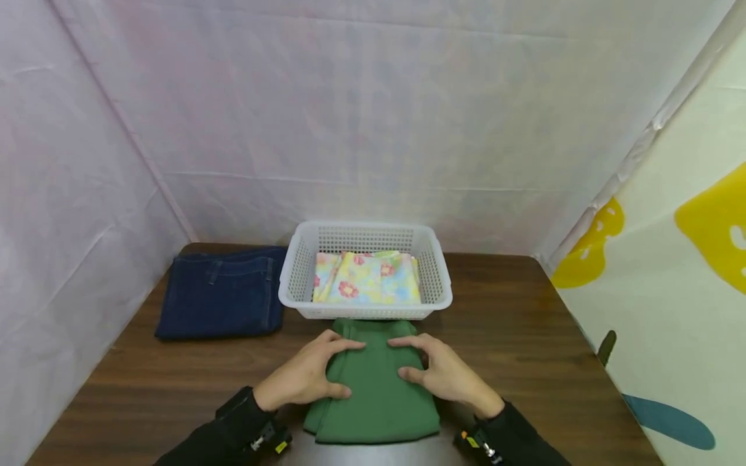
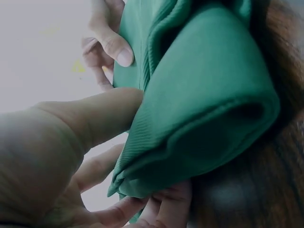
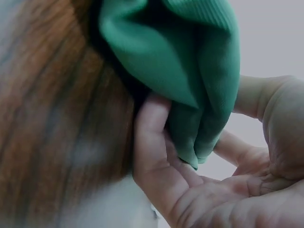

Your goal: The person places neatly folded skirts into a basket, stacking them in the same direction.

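A folded green garment (image 1: 379, 401) lies on the table in front of the basket in the head view. My left hand (image 1: 305, 372) grips its left edge, thumb and index finger on top. In the left wrist view, other fingers (image 2: 173, 204) reach under the green layers. From the opposite edge, my right hand (image 1: 447, 374) grips the garment the same way. The right wrist view shows fingers (image 3: 152, 128) tucked beneath the cloth, close to the tabletop. Several stacked layers show at the folded edges; what kind of garment it is cannot be told.
Just behind the green garment stands a white perforated plastic basket (image 1: 441, 285) holding folded floral cloth (image 1: 373, 278). Folded dark blue jeans (image 1: 221, 294) lie left of the basket. The brown wooden table (image 1: 524, 336) meets white fabric walls (image 1: 408, 116) at its back and left.
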`<state>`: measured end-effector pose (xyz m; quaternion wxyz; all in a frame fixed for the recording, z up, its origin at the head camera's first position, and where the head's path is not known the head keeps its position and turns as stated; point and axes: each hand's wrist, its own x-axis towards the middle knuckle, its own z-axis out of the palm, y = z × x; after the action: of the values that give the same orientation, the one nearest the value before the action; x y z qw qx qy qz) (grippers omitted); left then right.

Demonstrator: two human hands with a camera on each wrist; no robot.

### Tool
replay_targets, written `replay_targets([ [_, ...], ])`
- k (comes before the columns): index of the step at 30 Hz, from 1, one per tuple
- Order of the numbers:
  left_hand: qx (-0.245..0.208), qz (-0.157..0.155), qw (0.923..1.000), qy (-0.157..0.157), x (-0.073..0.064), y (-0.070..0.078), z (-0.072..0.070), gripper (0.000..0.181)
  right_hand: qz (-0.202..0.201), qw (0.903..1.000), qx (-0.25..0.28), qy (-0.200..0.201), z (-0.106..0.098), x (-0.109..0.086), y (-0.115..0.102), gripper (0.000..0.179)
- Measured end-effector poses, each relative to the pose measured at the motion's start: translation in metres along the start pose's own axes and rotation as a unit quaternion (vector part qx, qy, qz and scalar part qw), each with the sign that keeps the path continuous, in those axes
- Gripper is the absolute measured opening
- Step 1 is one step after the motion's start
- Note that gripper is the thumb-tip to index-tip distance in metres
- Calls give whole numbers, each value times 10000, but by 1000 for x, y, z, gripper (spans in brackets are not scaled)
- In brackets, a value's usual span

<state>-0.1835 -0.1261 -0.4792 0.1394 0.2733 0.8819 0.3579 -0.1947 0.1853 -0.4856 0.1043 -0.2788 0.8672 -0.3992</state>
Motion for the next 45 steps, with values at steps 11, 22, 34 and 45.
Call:
replay_targets([
  [11, -65, 7, 9999, 160, 1, -2, -2, 63, 83, 10000, -1, 26, -4, -1, -2, 55],
  [22, -135, 253, 9993, 251, -5, 16, -13, 59, -17, 9997, 177, 175, -17, -10, -16, 56],
  [34, -69, 383, 9980, 503, -14, 31, -25, 58, -301, 9988, 249, 308, -30, -12, -37, 56],
  [45, -42, 425, 9973, 593, -14, 40, -37, 56, -194, 9943, 1034, 178, -46, -16, -78, 55],
])
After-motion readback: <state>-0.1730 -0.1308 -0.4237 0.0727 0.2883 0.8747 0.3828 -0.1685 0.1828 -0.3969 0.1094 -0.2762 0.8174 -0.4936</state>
